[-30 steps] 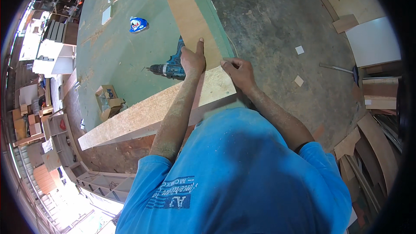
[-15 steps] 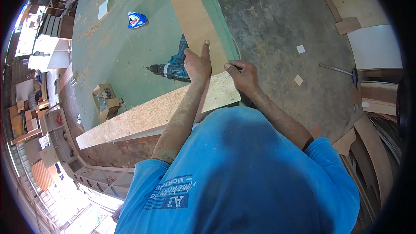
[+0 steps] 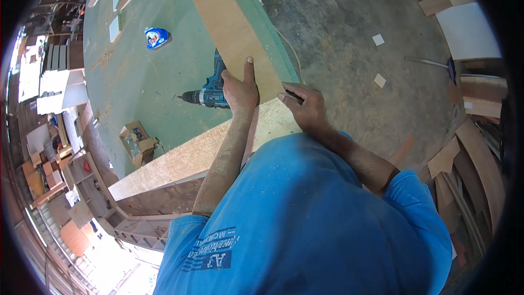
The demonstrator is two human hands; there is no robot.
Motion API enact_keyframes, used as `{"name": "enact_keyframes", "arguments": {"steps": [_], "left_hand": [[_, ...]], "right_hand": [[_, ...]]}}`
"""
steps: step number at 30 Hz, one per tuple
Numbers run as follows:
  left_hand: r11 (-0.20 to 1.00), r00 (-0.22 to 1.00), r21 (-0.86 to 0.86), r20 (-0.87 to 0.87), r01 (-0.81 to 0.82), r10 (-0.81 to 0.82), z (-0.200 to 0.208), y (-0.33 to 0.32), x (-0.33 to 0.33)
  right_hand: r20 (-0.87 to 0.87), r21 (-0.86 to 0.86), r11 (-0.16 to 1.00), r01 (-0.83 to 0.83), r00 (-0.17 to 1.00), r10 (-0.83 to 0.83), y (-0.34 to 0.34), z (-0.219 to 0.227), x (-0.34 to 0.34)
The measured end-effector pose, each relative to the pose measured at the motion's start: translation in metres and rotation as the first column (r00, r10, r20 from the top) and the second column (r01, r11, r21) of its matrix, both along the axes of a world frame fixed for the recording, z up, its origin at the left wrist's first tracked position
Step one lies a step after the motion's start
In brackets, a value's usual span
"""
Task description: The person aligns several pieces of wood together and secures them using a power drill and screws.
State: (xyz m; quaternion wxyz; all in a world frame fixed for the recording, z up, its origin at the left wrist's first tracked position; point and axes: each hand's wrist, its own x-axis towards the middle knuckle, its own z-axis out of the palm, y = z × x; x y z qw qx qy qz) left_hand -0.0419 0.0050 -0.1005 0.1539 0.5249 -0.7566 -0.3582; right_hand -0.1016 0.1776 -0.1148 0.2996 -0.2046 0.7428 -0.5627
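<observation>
**Marking a plank at the green table**

Near the centre of the frame the left hand (image 3: 239, 88) presses flat on the near end of a long tan plank (image 3: 232, 30), fingers spread and one stretched up along its surface; it pins the plank down and grasps nothing. The plank runs from there toward the top of the frame, lying on the green table (image 3: 153, 82). Just right of it the right hand (image 3: 305, 106) pinches a slim dark pencil (image 3: 293, 95), its tip at the plank's near corner. Across the lower middle a rough chipboard panel (image 3: 185, 158) lies under both wrists. A blue drill (image 3: 206, 94) rests just left of the left hand, untouched. No line shows on the plank from here, so I judge the marking barely begun, with any drilling left to do.
</observation>
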Motion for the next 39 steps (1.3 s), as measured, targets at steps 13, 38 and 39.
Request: {"name": "enact_keyframes", "arguments": {"steps": [13,38,39], "left_hand": [[0.996,0.992,0.033,-0.094,0.088,-0.085,-0.024,-0.014,0.007],[0.986,0.950,0.150,-0.312,0.066,-0.016,-0.018,-0.009,0.004],[0.989,0.948,0.145,-0.317,0.043,0.005,-0.025,-0.011,0.009]], "right_hand": [[-0.214,-0.018,0.990,-0.138,0.968,0.131,0.005,-0.003,-0.008],[-0.176,0.002,0.974,-0.228,0.958,0.225,0.013,-0.001,-0.015],[-0.182,-0.001,0.968,-0.252,0.952,0.247,0.014,-0.001,-0.015]]}}
